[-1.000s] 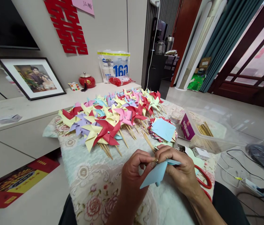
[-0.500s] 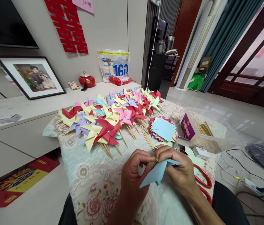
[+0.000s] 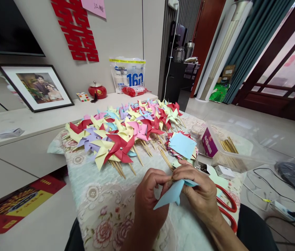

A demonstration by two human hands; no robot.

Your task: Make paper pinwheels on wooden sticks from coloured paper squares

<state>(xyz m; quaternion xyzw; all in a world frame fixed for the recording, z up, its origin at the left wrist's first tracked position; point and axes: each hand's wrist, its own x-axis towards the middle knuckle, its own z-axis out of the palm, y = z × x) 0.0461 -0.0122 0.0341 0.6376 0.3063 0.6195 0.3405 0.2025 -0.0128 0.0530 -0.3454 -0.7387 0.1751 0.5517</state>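
A light-blue paper pinwheel [image 3: 170, 196], partly folded, is held between both hands above the flowered tablecloth. My left hand [image 3: 151, 193] pinches its left side, thumb and fingertips close to the middle. From the other side my right hand [image 3: 198, 186] is closed on it, fingers bent over the top. The fingertips of both hands meet around the end of a thin wooden stick [image 3: 172, 178]; most of that spot is hidden. Just beyond the hands lie a few loose sticks [image 3: 165, 157] and a stack of square paper sheets [image 3: 182, 144], blue on top.
Finished pinwheels [image 3: 126, 129] in several colours cover the table's far left. At right are a clear plastic box [image 3: 252, 157] with sticks, a small white box [image 3: 224, 171], a container of small fasteners [image 3: 203, 168] and red-handled scissors [image 3: 228, 218] beside my right wrist.
Both hands and the blue pinwheel have shifted very slightly left, still gripped in the same way. The camera view has tilted a little; nothing on the table has moved.
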